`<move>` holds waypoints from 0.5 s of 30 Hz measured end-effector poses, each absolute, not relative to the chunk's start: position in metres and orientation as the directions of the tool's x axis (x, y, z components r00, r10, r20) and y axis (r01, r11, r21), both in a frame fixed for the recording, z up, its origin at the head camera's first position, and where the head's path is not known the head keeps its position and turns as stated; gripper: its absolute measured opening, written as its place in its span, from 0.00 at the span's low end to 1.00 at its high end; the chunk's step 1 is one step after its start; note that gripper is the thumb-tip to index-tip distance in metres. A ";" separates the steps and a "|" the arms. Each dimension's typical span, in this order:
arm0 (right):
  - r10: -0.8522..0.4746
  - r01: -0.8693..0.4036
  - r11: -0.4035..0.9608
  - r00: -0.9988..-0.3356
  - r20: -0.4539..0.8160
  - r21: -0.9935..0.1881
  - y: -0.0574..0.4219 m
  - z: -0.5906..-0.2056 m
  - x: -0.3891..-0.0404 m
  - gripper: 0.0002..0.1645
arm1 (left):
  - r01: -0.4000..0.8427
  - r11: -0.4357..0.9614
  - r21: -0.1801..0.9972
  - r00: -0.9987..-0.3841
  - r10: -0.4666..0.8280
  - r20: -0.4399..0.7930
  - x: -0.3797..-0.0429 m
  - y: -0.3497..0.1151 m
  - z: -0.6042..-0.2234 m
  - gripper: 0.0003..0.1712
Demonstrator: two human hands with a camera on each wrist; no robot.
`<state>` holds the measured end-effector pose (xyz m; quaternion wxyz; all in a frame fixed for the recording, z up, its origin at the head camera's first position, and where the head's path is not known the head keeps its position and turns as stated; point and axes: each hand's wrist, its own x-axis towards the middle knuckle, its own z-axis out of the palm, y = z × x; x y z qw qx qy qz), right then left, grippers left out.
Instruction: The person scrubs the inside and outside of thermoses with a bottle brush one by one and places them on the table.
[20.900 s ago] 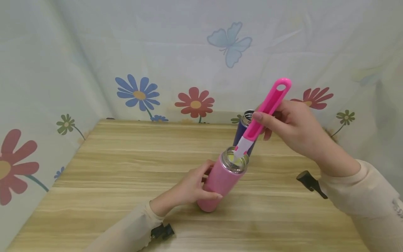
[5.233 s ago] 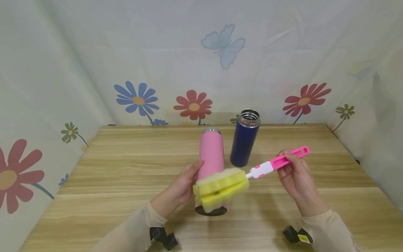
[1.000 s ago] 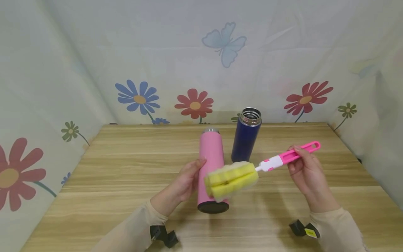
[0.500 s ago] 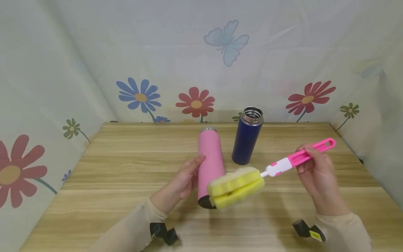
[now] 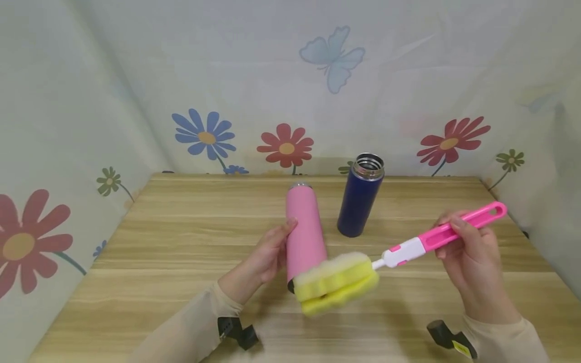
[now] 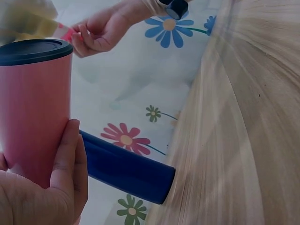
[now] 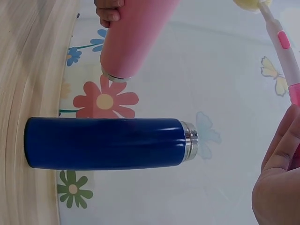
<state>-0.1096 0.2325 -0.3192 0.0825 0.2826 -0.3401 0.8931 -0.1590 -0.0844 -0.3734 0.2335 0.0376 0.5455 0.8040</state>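
My left hand (image 5: 272, 249) grips a pink insulated bottle (image 5: 305, 227), thumb along its side. The bottle tilts, its steel mouth away from me and its dark base nearer. A bottle brush (image 5: 406, 252) is in my right hand (image 5: 476, 262), held by its pink handle between thumb and fingers. The brush's yellow sponge head (image 5: 333, 285) overlaps the bottle's base end in the head view. From the left wrist, the blurred sponge head (image 6: 28, 21) shows right above the dark base (image 6: 37, 51). Behind stands an uncapped navy bottle (image 5: 360, 201), upright.
Both bottles are over a wood-grain table (image 5: 181, 242). A pale flowered curtain (image 5: 254, 75) hangs along its back and sides. Black camera mounts (image 5: 238, 333) sit on both wrists.
Much earlier the brush head was inside the pink bottle, mouth up; later the brush is out and the bottle turned base toward me. In the last second the brush shifts about the base, slightly downward.
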 end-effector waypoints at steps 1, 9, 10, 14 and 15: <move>-0.041 -0.345 -0.753 -0.825 0.564 -0.560 0.232 -0.319 -0.109 0.23 | -0.336 -0.295 0.894 -0.889 0.413 -0.198 -0.159 -0.084 -0.373 0.40; 0.035 -0.399 -0.740 -0.827 0.562 -0.541 0.227 -0.312 -0.099 0.21 | -0.343 -0.276 0.898 -0.889 0.405 -0.215 -0.160 -0.084 -0.373 0.40; 0.049 -0.410 -0.739 -0.823 0.565 -0.534 0.226 -0.311 -0.097 0.21 | -0.341 -0.274 0.899 -0.889 0.405 -0.214 -0.160 -0.084 -0.373 0.40; 0.080 -0.463 -0.735 -0.784 0.615 -0.495 0.220 -0.304 -0.091 0.18 | -0.340 -0.272 0.900 -0.888 0.407 -0.212 -0.160 -0.085 -0.372 0.41; 0.083 -0.479 -0.733 -0.768 0.635 -0.483 0.217 -0.302 -0.089 0.17 | -0.340 -0.272 0.900 -0.888 0.408 -0.213 -0.160 -0.085 -0.373 0.41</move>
